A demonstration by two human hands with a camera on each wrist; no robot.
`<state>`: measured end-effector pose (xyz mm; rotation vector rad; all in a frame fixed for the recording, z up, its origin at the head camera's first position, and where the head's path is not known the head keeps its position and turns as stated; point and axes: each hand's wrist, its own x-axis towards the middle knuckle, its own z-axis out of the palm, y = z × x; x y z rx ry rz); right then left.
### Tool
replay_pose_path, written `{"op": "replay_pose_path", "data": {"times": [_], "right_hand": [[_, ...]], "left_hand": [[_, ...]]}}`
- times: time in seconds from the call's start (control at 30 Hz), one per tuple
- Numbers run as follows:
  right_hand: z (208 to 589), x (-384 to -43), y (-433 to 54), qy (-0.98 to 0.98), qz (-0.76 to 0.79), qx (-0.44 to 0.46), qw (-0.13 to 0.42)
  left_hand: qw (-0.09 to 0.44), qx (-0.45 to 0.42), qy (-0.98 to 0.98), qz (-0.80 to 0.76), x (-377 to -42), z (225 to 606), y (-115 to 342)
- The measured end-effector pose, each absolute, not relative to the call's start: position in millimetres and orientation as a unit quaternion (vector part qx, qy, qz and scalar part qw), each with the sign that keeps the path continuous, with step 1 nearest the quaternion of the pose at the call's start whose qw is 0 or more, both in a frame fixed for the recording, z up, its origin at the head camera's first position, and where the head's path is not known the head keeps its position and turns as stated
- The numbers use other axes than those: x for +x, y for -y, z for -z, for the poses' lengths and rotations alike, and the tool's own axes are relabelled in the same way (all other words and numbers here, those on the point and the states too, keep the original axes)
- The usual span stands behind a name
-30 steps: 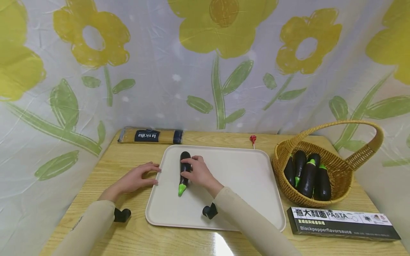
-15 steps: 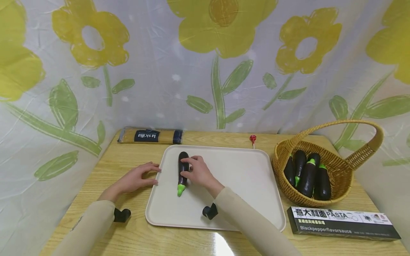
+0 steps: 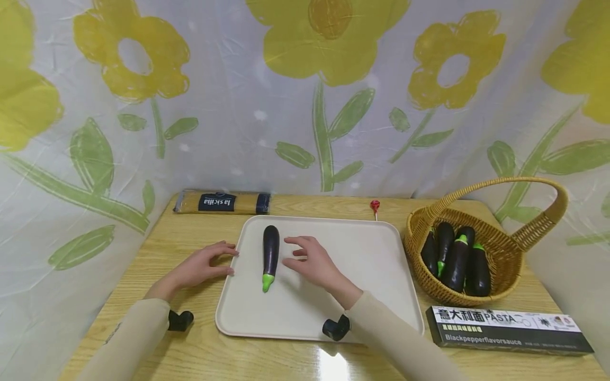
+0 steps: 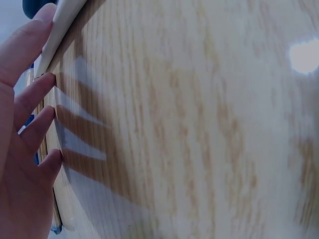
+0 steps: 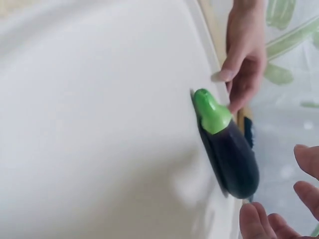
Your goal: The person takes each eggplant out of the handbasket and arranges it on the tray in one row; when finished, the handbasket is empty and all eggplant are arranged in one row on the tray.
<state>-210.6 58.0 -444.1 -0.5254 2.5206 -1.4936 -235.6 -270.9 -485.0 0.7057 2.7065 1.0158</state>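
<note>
Two empty hands point(image 3: 202, 264) point(image 3: 318, 263), fingers point(image 3: 296, 264) parted, flank an eggplant point(image 3: 271, 251) on a tray point(image 3: 364, 259) (wooden table point(image 3: 190, 230), flowered curtain point(image 3: 229, 132)).

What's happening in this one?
A person's right hand hovers, fingers apart, just beside an eggplant lying on a pale tray, not touching it. Their left hand has its fingertips at the tray's left edge. Four other eggplants sit in a wicker basket to the right, with a pasta box in front of it.
</note>
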Motion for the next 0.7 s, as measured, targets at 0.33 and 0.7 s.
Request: {"op": "replay_pose_path", "data": {"times": [0.33,0.7], "right_hand": [[430,-180,-109,-0.814,0.561,-0.128,0.075],[418,-152,-181,-0.793,0.6,-0.087,0.058]], "left_hand": [[0.086,0.23,-0.907,-0.341,-235,484,269],[0.083,0.234,-0.907,-0.34,-236,488,272]]}}
